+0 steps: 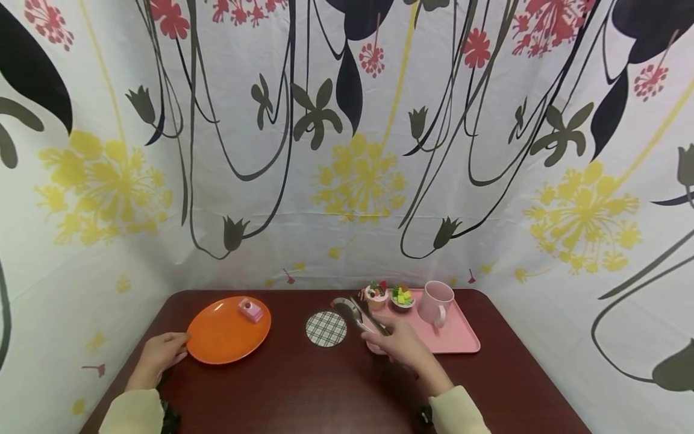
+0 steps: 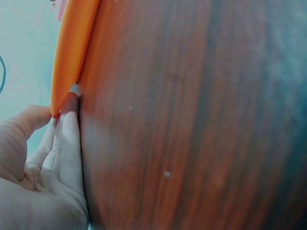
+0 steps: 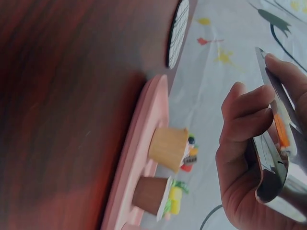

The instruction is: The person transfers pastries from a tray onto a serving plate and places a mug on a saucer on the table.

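Observation:
In the head view my left hand (image 1: 159, 357) is at the near left rim of an orange plate (image 1: 219, 337). The left wrist view shows the thumb on the rim of the plate (image 2: 72, 57), with the fingers beneath it. A small pink toy cake piece (image 1: 250, 310) lies on the plate. My right hand (image 1: 400, 343) holds shiny metal tongs (image 1: 355, 314) above the left edge of a pink tray (image 1: 455, 337). In the right wrist view the fingers (image 3: 247, 112) curl round the tongs (image 3: 271, 184). A narrow orange patch shows between the arms; I cannot tell what it is.
On the tray stand a cupcake (image 1: 376, 295), a dark fruit-topped cup (image 1: 402, 298) and a pink mug (image 1: 435, 301). A round checked coaster (image 1: 326, 329) lies between plate and tray on the dark wooden table (image 1: 282, 392). Patterned cloth (image 1: 347, 253) hangs behind.

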Available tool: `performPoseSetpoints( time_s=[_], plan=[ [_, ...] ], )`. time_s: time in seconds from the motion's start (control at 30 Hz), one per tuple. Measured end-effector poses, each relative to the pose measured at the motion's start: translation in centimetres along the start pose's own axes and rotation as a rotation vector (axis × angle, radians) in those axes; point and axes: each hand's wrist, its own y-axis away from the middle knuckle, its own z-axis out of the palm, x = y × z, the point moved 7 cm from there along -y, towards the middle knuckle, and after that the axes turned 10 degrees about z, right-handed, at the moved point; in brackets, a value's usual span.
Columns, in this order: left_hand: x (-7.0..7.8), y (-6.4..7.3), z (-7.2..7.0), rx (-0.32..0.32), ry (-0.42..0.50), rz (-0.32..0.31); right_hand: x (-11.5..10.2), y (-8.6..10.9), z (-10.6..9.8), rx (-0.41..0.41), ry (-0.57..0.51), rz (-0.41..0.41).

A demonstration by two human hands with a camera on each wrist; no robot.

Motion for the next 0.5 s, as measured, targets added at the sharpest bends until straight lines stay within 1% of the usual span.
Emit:
performPoseSetpoints(
  time_s=[0.13,0.2,0.27,0.37,0.43,0.5],
  plan=[
    [-0.1,-0.4,-0.1,-0.017,0.026,-0.032,0.9,0.2,-0.8,0.021,0.017,-0.005],
    [-0.1,-0.4,-0.1,-0.021,0.024,-0.032,1.3,0.3,-0.9,0.014,0.014,0.000],
    [0.0,-0.1,-0.1,-0.019,0.013,-0.019,1.7,0.4,-1.0,0.013,0.013,0.008],
    [0.2,0.3,-0.1,-0.010,-0.008,0.008,2.5,0.7,-1.2,0.015,0.003,0.044],
    [0.4,0.5,0.0,-0.016,-0.017,0.030,2.9,0.9,-1.5,0.028,0.016,0.057],
    [0.4,0.5,0.1,-0.017,-0.008,0.022,3.4,1.2,-1.8,0.035,0.020,0.075]
  ],
)
